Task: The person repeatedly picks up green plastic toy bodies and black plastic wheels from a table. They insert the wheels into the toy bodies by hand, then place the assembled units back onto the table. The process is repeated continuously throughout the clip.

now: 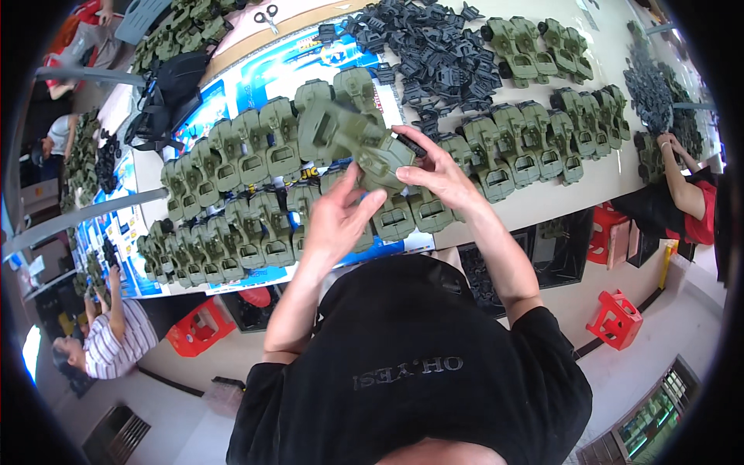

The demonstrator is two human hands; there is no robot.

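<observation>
A dark green plastic toy vehicle body (358,139) is held tilted above the rows on the table. My right hand (440,177) grips its near right end, thumb on top and fingers around the far side. A small black part (411,145) shows by those fingers; whether it is fixed to the body I cannot tell. My left hand (338,221) is just below the body, thumb and fingers apart, its fingertips close to the lower edge. Under and around both hands stand rows of similar green vehicle bodies (275,229).
A heap of black plastic parts (446,66) lies beyond my hands. More green bodies (519,147) line the right. A black bag (174,89) and scissors (267,17) are at the far left. Co-workers sit at both sides; red stools (616,319) stand on the floor.
</observation>
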